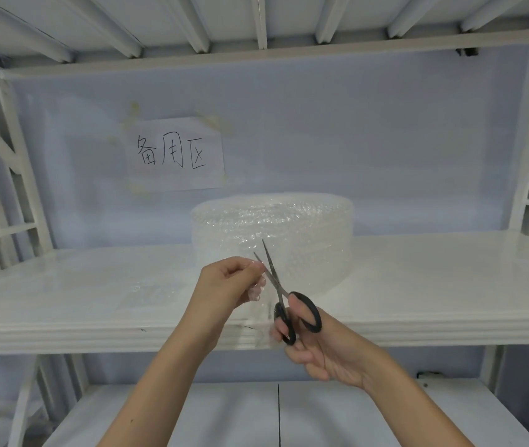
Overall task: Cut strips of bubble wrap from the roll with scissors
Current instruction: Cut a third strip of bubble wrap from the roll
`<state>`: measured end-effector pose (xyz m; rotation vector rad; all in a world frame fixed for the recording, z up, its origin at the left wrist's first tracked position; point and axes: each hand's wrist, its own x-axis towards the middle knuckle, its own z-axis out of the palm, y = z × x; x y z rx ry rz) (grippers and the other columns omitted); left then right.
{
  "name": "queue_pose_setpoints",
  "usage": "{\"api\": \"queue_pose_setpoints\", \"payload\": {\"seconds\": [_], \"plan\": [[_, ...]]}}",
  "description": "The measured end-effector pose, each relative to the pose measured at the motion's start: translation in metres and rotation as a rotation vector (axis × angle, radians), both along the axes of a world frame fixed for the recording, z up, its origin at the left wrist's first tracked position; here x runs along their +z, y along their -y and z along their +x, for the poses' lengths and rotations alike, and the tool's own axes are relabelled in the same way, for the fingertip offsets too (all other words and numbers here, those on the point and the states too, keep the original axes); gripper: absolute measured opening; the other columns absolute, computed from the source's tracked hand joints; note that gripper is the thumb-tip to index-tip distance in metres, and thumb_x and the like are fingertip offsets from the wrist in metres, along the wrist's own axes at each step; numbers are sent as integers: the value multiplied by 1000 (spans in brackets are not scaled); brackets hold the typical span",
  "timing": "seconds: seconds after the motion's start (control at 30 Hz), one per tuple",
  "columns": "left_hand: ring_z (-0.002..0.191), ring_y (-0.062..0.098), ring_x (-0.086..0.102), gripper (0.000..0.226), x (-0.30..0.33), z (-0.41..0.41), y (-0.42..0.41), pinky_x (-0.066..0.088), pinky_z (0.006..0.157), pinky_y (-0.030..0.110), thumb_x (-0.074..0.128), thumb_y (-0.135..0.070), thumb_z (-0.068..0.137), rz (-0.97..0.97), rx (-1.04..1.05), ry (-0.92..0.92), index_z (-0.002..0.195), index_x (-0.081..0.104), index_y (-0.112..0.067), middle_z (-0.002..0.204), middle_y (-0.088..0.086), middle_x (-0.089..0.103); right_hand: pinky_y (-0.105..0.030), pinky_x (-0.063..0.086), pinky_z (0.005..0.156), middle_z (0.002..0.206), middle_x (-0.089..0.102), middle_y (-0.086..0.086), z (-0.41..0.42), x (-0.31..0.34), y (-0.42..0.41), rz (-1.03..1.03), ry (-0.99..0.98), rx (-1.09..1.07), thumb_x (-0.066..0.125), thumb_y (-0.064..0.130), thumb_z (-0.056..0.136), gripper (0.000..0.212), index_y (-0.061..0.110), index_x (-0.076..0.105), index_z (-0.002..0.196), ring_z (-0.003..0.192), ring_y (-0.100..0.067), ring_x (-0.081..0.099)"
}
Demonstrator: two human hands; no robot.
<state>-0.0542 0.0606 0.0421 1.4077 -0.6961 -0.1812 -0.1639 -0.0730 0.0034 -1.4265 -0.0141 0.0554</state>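
Observation:
A wide roll of clear bubble wrap (302,227) stands on the white shelf (434,279), slightly right of centre. Its loose end (258,291) comes forward toward me. My left hand (224,287) pinches the upper edge of that loose end between thumb and fingers. My right hand (318,346) holds black-handled scissors (281,291) with fingers through both loops. The blades are parted and point up and away, just right of my left fingertips, at the edge of the wrap.
A flat piece of bubble wrap (150,290) lies on the shelf to the left. A paper sign with handwriting (176,153) is taped to the back wall. White rack uprights (15,162) stand at both sides, and a lower shelf (224,414) is below.

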Motion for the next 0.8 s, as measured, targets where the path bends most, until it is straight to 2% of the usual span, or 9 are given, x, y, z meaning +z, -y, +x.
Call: {"api": "queue_pose_setpoints", "payload": {"seconds": [0.2,0.37,0.7,0.8], "plan": [[55,8,56,15,2,-3,0,55,60,16,66,-13,91,-41,15,8,86,70,1,56,-6,64,-16,30,27,77,50,1,12,10,-7,-15,77,-58,60,61,76,47,15,53,74,43,-8,34],[56,9,57,13,0,-4,0,55,59,16,65,-12,91,-53,60,30,85,71,-1,59,-5,67,-17,30,28,80,44,-5,17,6,-10,-43,114,-107,70,67,63,54,17,56,72,43,-9,34],[50,4,56,12,-4,-3,2,51,56,14,67,-12,90,-62,74,22,82,72,-4,61,-2,68,-18,32,28,82,48,-3,13,7,-4,-69,129,-107,63,62,69,47,16,56,72,45,-10,34],[51,5,57,11,-5,-3,3,51,56,14,67,-12,89,-47,61,27,84,72,-3,62,-1,68,-18,32,30,82,45,-6,15,9,-3,-96,138,-121,63,62,70,49,14,55,78,45,-11,34]]}}
